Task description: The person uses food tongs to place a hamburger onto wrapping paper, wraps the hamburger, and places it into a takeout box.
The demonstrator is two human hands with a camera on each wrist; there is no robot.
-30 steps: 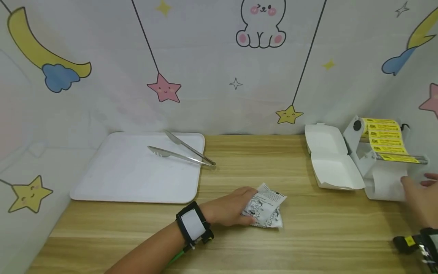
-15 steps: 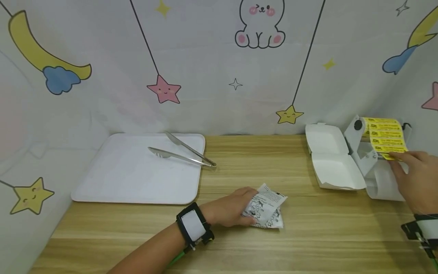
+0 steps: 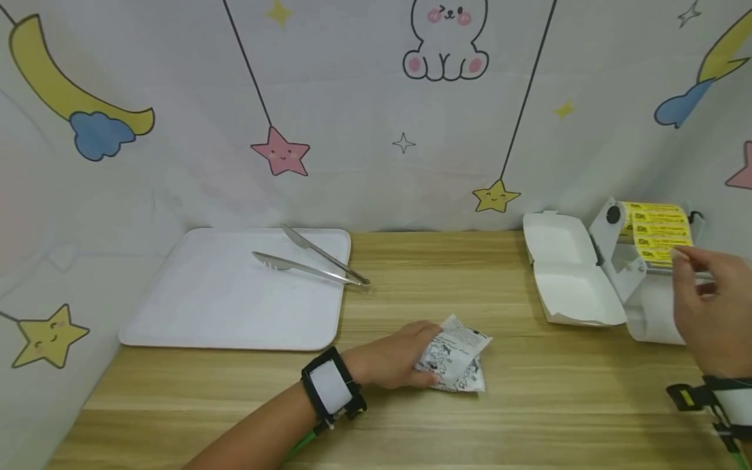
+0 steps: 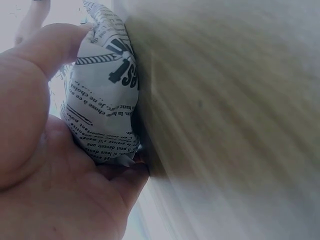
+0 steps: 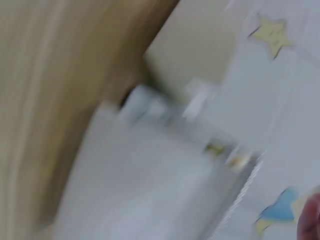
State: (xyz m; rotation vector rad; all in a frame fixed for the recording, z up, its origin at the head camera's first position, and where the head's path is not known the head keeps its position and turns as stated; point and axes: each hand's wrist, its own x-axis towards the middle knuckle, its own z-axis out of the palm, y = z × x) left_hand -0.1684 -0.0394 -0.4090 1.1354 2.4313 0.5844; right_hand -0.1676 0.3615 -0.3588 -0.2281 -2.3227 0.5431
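Observation:
My left hand (image 3: 396, 356) grips a paper-wrapped packet (image 3: 455, 359) printed with black lettering and drawings, low over the wooden table. Thumb and fingers wrap its near side in the left wrist view. My right hand (image 3: 713, 303) is raised in front of a white label dispenser (image 3: 628, 274), which carries a roll of yellow labels (image 3: 658, 225). Its thumb and forefinger meet in a pinch, with a pale edge of a label (image 3: 679, 254) at the tips; most of that label is hidden. White backing paper (image 3: 658, 313) curls below the roll.
An opened white clamshell box (image 3: 576, 287) stands left of the dispenser. Metal tongs (image 3: 311, 261) lie across the right side of a white tray (image 3: 223, 300), their hinge end past its edge. A patterned curtain (image 3: 352, 189) closes off the back.
My right hand came up from beside the backing paper to the end of the label strip, then drew back in a pinch; the strip now ends shorter. My left hand stays on the packet.

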